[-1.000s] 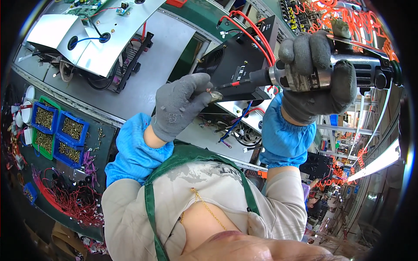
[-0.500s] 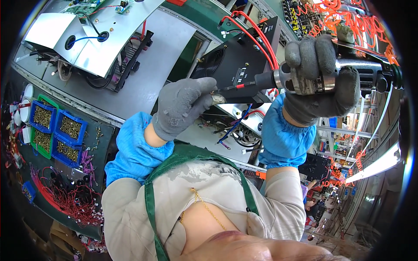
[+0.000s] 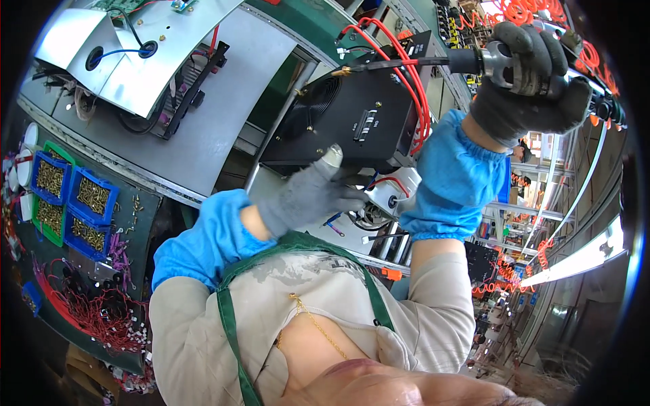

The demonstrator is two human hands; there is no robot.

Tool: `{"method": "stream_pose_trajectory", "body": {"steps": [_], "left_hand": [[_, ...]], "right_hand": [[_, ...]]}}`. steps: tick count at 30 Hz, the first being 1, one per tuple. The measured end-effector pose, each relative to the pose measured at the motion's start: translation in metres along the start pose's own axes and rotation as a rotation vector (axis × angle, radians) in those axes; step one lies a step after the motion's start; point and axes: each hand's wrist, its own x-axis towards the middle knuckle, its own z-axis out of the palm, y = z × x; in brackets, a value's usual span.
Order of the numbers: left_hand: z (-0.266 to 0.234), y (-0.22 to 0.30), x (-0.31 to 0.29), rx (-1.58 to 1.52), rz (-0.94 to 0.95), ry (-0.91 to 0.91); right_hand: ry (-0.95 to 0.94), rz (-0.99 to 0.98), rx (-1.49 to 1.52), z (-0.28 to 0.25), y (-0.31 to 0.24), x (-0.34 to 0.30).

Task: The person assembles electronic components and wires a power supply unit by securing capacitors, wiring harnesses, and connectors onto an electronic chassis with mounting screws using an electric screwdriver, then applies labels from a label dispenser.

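My right hand (image 3: 535, 88), in a dark grey glove, is wrapped round a power screwdriver (image 3: 464, 61) at the upper right. Its long bit (image 3: 406, 63) points left, with a brass-coloured screw (image 3: 344, 70) at the tip. That tip lies over the upper left part of a black metal box (image 3: 338, 125) with a round fan grille and red cables (image 3: 406, 61). Below the box, nearer to me, my left hand (image 3: 301, 199) has its gloved fingers apart and holds nothing. The left glove is slightly blurred, and its thumb tip is worn pale.
At left stands an open silver chassis (image 3: 135, 74) with wires. Blue trays (image 3: 94, 196) of brass screws sit on the side bench, with bundles of red wire (image 3: 95, 314) nearer me. Red coiled hoses (image 3: 535, 10) hang at the upper right.
The right hand has moved up and right with the screwdriver, lifting the bit away from the left hand. The left fingers have let go near the bit, spread, and moved down.
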Motion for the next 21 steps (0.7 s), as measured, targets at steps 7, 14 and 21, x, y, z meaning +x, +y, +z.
{"method": "stream_pose_trajectory", "body": {"steps": [7,14,21], "left_hand": [[0.022,-0.012,0.049,-0.905,0.177,-0.152],[0.025,-0.005,0.051,-1.017,0.238,-0.209],[0.020,-0.005,0.050,-1.107,0.192,-0.249]], "right_hand": [[0.145,-0.094,0.027,0.004,0.052,-0.012],[0.268,-0.042,0.074,0.006,0.069,-0.020],[0.233,0.047,-0.186,0.004,0.065,-0.004]]}}
